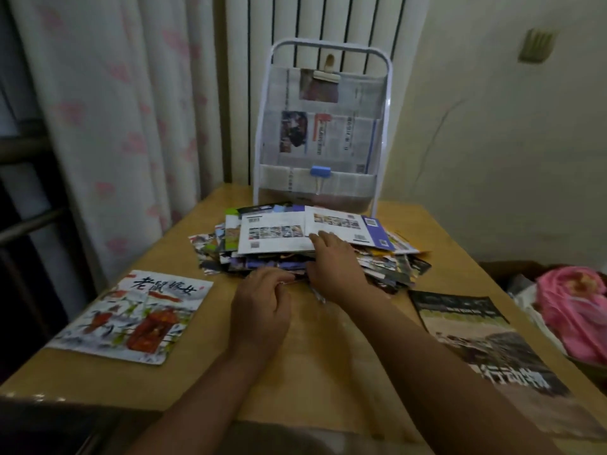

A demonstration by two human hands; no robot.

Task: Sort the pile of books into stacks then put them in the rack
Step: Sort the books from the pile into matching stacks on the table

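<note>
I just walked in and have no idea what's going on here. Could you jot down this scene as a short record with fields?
surface: light wooden table
main item: messy pile of colourful thin books in the table's middle
at the back: white-framed standing rack with clear pockets holding newspaper
set aside left: picture book with red-and-white painted cover
set aside right: dark-covered magazine-like book
left hand: fingers curled at the pile's near edge, grasp unclear
right hand: resting on the pile, fingers on a white book
off the table, right: pink cloth
</note>
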